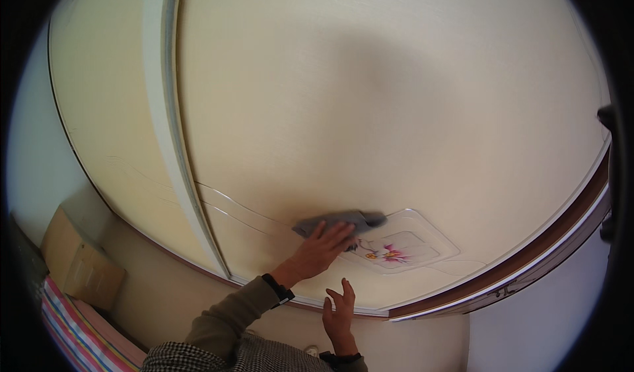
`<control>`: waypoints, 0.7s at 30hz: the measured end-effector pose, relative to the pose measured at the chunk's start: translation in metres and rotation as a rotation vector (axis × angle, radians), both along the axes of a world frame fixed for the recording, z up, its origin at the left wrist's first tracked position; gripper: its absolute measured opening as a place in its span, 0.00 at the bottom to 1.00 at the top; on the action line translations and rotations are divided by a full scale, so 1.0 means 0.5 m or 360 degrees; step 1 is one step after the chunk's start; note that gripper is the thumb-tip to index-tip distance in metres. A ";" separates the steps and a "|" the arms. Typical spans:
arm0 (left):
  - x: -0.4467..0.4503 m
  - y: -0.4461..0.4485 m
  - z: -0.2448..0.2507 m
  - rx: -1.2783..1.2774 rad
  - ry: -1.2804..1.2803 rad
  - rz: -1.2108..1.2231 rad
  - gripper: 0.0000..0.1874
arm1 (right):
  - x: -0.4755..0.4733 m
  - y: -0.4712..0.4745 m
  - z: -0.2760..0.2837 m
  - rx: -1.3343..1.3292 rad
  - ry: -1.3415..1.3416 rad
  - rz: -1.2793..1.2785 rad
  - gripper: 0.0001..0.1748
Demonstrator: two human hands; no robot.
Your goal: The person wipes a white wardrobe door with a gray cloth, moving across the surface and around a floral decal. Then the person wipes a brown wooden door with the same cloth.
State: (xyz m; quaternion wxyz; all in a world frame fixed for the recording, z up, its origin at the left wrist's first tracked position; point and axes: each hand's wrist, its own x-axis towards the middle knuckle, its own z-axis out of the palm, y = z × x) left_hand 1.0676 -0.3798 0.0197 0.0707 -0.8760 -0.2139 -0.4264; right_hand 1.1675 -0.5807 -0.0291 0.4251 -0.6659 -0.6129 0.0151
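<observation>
My left hand (317, 253) presses a folded grey cloth (342, 221) against the cream panel of a sliding wardrobe door (277, 99). The cloth partly covers a printed floral motif (389, 253) with a rounded, diamond-like outline. Fine curved lines run leftward from this decoration across the panel. Lower down and to the right, my right hand (341, 312) is held with its fingers apart and nothing in them. It appears apart from the door, near its bottom edge. A dark band circles my left wrist.
A pale vertical door frame (168, 99) divides the panels on the left. Along the lower right runs a brown wooden edge with a light rail (545, 258). A wooden cabinet (84, 258) and striped bedding (89, 332) are at lower left, above the beige floor (163, 293).
</observation>
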 end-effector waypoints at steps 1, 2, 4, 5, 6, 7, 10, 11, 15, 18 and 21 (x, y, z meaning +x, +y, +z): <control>0.019 -0.008 -0.005 0.0027 0.0129 -0.0013 0.30 | 0.018 -0.005 0.004 0.0000 -0.0024 0.0016 0.16; 0.031 -0.012 -0.002 0.0083 0.0273 -0.0023 0.31 | 0.041 -0.015 0.010 -0.0015 -0.0059 0.0020 0.16; 0.022 0.010 0.024 0.0301 -0.0034 0.0288 0.37 | 0.104 -0.041 0.020 0.0068 -0.0064 -0.0032 0.16; 0.013 0.025 0.043 0.0312 -0.0384 0.0347 0.41 | 0.142 -0.058 0.024 0.0100 -0.0055 -0.0073 0.16; 0.000 0.044 0.066 0.0213 -0.0630 0.0437 0.48 | 0.181 -0.076 0.024 0.0113 -0.0046 -0.0118 0.16; -0.005 0.053 0.087 0.0163 -0.0804 0.0607 0.50 | 0.217 -0.097 0.023 0.0107 0.0038 -0.0169 0.15; 0.055 0.050 0.127 0.0062 -0.1001 0.0861 0.50 | 0.314 -0.148 0.007 0.0088 0.0030 -0.0340 0.15; 0.098 0.036 0.128 0.0123 -0.1009 0.0768 0.49 | 0.337 -0.160 0.001 0.0097 0.0040 -0.0324 0.15; 0.335 -0.079 0.083 0.0231 -0.0818 0.0434 0.42 | 0.401 -0.200 -0.004 0.0096 -0.0001 -0.0225 0.14; 0.446 -0.136 0.066 0.0340 -0.0219 0.0192 0.33 | 0.442 -0.224 0.002 0.0079 -0.0047 -0.0167 0.13; 0.465 -0.143 0.088 0.0559 0.0204 0.0272 0.30 | 0.487 -0.245 -0.001 0.0075 -0.0045 -0.0185 0.13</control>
